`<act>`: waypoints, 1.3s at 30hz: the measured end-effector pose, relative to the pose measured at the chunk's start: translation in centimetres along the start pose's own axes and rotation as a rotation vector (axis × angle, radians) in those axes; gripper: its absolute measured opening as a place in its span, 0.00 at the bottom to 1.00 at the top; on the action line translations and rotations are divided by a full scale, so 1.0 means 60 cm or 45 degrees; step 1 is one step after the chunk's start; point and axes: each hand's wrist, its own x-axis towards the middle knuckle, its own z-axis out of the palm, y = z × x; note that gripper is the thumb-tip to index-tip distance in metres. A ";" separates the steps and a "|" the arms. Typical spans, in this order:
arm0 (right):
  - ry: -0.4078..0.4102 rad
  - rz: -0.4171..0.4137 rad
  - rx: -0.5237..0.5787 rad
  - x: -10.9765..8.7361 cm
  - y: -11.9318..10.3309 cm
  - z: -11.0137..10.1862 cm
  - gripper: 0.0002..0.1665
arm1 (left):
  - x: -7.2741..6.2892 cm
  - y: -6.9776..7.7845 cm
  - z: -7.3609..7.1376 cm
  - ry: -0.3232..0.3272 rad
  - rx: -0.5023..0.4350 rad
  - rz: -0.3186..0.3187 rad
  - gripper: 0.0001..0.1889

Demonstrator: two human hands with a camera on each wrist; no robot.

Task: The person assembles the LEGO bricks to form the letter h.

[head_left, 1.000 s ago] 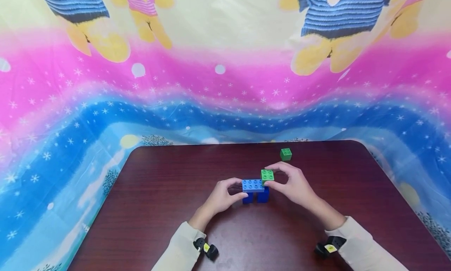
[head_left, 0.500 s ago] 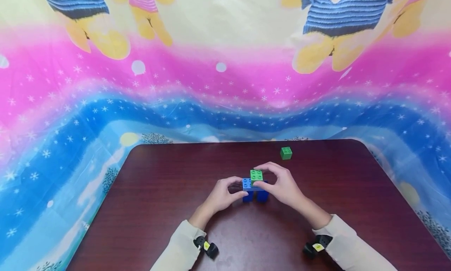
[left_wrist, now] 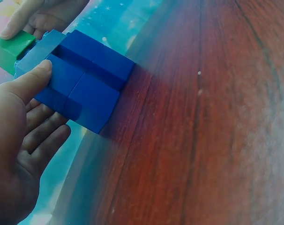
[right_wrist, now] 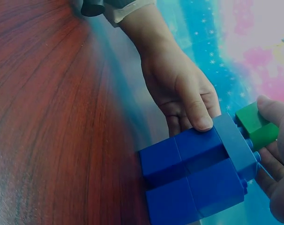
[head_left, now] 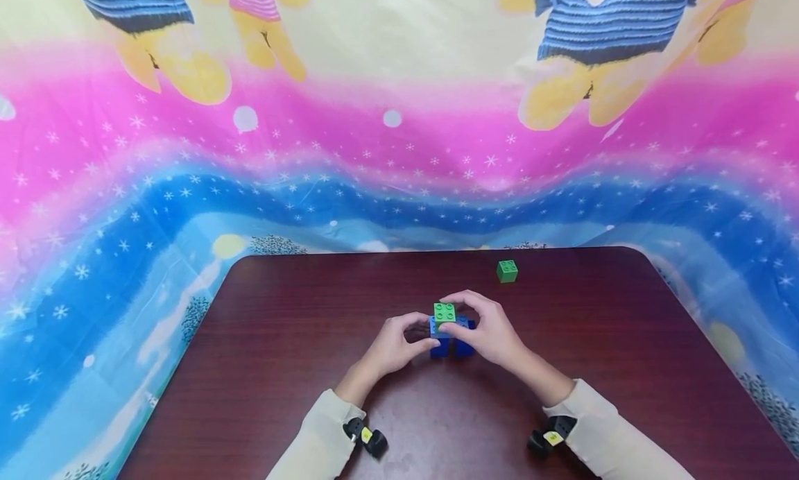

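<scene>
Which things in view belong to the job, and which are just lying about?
In use:
Green brick, in right hand
Light blue brick, beneath it
Dark blue columns, one held by left hand

Not in use:
Second green brick, loose on table, perhaps needed later
Patterned backdrop cloth

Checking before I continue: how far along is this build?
Looks done: lighter blue brick bridges two dark blue columns. In hand: right hand pinches a green block at that brick's top, seating unclear; left hand grips one column. Remaining, probably: loose green block behind.
</scene>
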 end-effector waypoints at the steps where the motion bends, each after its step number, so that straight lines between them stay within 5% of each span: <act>1: -0.006 0.006 0.001 0.000 -0.001 0.000 0.24 | 0.000 0.000 0.000 0.000 0.000 -0.002 0.17; 23: -0.072 0.032 -0.079 0.003 0.000 0.002 0.23 | -0.001 -0.002 0.002 0.001 0.002 -0.019 0.18; 39: -0.068 -0.050 -0.144 0.008 0.006 0.007 0.20 | -0.002 -0.002 -0.001 0.002 -0.013 -0.018 0.17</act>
